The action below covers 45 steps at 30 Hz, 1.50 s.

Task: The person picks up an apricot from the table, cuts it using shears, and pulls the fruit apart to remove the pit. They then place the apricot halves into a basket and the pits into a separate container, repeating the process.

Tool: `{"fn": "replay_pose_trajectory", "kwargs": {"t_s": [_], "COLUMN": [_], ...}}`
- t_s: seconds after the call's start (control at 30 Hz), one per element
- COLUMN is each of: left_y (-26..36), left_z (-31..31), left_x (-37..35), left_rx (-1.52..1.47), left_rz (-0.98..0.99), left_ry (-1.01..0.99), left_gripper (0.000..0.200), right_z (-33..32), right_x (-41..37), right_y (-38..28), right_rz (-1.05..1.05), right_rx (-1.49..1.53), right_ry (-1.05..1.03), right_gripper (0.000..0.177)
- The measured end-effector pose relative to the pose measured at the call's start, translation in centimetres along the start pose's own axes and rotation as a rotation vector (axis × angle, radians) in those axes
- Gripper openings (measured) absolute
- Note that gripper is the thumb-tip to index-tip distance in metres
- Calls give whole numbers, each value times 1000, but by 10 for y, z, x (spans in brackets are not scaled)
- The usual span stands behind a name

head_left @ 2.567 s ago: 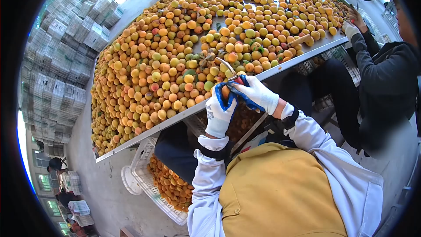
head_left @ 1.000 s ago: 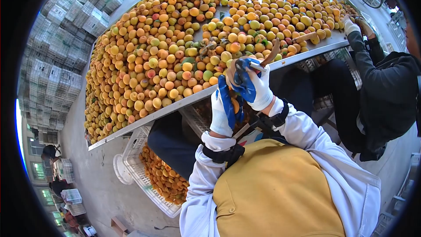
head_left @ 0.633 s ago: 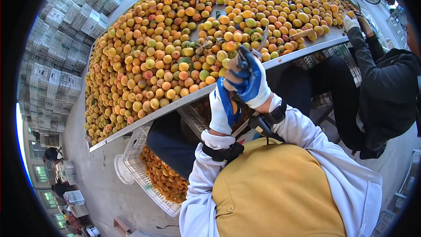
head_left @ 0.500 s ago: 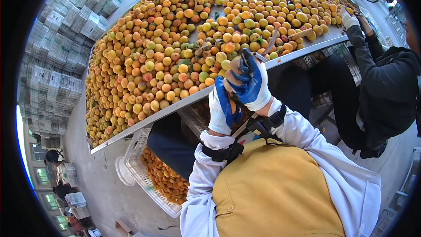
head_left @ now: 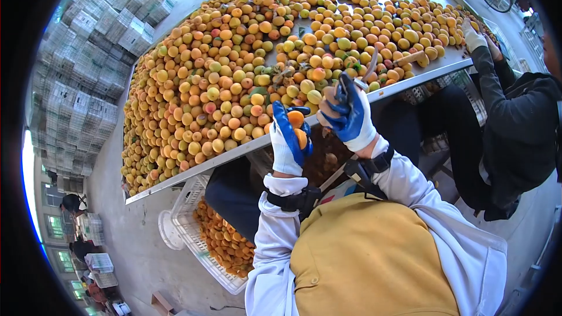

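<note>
My left hand, in a white glove with a blue palm, curls around two orange pieces that look like apricot halves. Just to its right, my right hand is closed, wearing a similar glove with tan coverings on the fingertips. A short grey metal piece, apparently a knife, juts out above it; the fingers hide the rest. Both hands are at the near edge of a metal-rimmed table heaped with whole apricots.
A curved blade and a wooden handle lie among the fruit. Below left, a white crate holds cut apricots. At the right, a co-worker sits by the table. Stacked crates stand at far left.
My hands have come apart, the left moving left and the right moving right. The orange pieces now show in my left hand. The view has shifted slightly.
</note>
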<state>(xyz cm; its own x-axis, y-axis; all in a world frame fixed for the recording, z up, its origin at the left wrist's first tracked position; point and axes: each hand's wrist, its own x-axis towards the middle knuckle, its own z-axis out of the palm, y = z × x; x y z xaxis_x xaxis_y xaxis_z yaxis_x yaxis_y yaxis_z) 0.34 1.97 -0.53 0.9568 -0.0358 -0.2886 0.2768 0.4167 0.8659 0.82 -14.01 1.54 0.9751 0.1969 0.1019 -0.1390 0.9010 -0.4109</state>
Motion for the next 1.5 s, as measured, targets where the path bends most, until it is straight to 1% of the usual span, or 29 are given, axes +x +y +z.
{"fn": "replay_pose_trajectory", "kwargs": {"t_s": [0.03, 0.07, 0.1, 0.13, 0.17, 0.2, 0.23, 0.27, 0.3, 0.33, 0.37, 0.43, 0.47, 0.53, 0.6, 0.67, 0.7, 0.73, 0.8, 0.83, 0.93, 1.03, 1.13, 1.2, 1.27, 1.4, 1.43, 1.47, 1.5], "left_y": [6, 11, 15, 15, 14, 11, 10, 8, 35, 43, 56, 85, 106, 135, 135, 134, 132, 128, 119, 116, 98, 64, 50, 37, 32, 23, 21, 21, 22], "left_z": [0, 1, 2, 1, 1, 1, -3, -5, -17, -29, -51, -92, -107, -158, -269, -252, -239, -231, -198, -168, -71, -16, 28, 35, 36, 13, 8, 1, 1], "left_x": [-7, -14, -17, -17, -16, -16, -15, -17, -34, -42, -51, -77, -98, -143, -168, -184, -182, -173, -133, -109, -34, 45, 102, 126, 134, 133, 130, 125, 114], "left_rx": [-19, -39, -20, -20, 9, 36, 70, 208, 169, 98, 142, 201, 231, 517, 1166, 1989, 2257, 2261, 1824, 1807, 1731, 1606, 1790, 1909, 1938, 1783, 1535, 1484, 1222], "left_rz": [-16, -38, -57, -58, -17, 20, 66, 261, 28, 60, 133, 262, 298, 297, 323, 44, -2, 117, 535, 612, 841, 816, 349, 206, 162, 318, 241, 289, 249], "left_ry": [-46, -91, -94, -93, -85, -80, -63, 26, -18, 65, 64, 342, 414, 616, 740, 998, 972, 934, 642, 514, 180, 15, -57, -185, -224, -169, -182, -174, -168], "left_gripper": [55, 56, 57, 57, 56, 55, 56, 58, 58, 55, 53, 49, 48, 49, 49, 46, 45, 48, 45, 44, 40, 41, 56, 59, 59, 53, 44, 39, 37], "right_z": [-4, -5, -4, -2, 0, -3, -9, -14, -6, -9, -13, -15, -18, -34, -36, -41, -41, -42, -46, -56, -65, -55, -48, -52, -53, -58, -56, -53, -49], "right_x": [-1, -8, -9, -10, -21, -20, -27, -34, -40, -42, -45, -48, -47, -46, -45, -44, -43, -42, -39, -38, -45, -53, -65, -72, -76, -76, -74, -72, -70], "right_y": [5, 5, 9, 14, 15, 32, 34, 31, 19, 13, 8, -8, -14, -27, -37, -44, -44, -43, -42, -35, -32, -44, -54, -61, -67, -59, -56, -54, -50], "right_rz": [-71, -59, -167, -275, -188, -292, -223, -155, -60, -61, -43, -55, -156, -173, -205, -243, -277, -280, -240, -325, -203, -269, -340, -246, -203, -145, -114, -116, -167], "right_rx": [-179, -389, -793, -1197, -1299, -1218, -1249, -1279, -1348, -1350, -1329, -1309, -1324, -1330, -1229, -1285, -1254, -1245, -1355, -1384, -1432, -1497, -1512, -1516, -1533, -1498, -1446, -1445, -1439], "right_ry": [-18, 35, 39, 43, -31, -84, -124, -165, -167, -160, -96, -4, 32, 116, 144, 155, 146, 152, 185, 174, 196, 125, 107, 137, 167, 197, 206, 202, 177], "right_gripper": [36, 22, 13, 10, 15, 18, 20, 21, 20, 20, 18, 16, 16, 18, 22, 23, 21, 21, 21, 22, 22, 24, 24, 24, 23, 22, 21, 21, 21]}}
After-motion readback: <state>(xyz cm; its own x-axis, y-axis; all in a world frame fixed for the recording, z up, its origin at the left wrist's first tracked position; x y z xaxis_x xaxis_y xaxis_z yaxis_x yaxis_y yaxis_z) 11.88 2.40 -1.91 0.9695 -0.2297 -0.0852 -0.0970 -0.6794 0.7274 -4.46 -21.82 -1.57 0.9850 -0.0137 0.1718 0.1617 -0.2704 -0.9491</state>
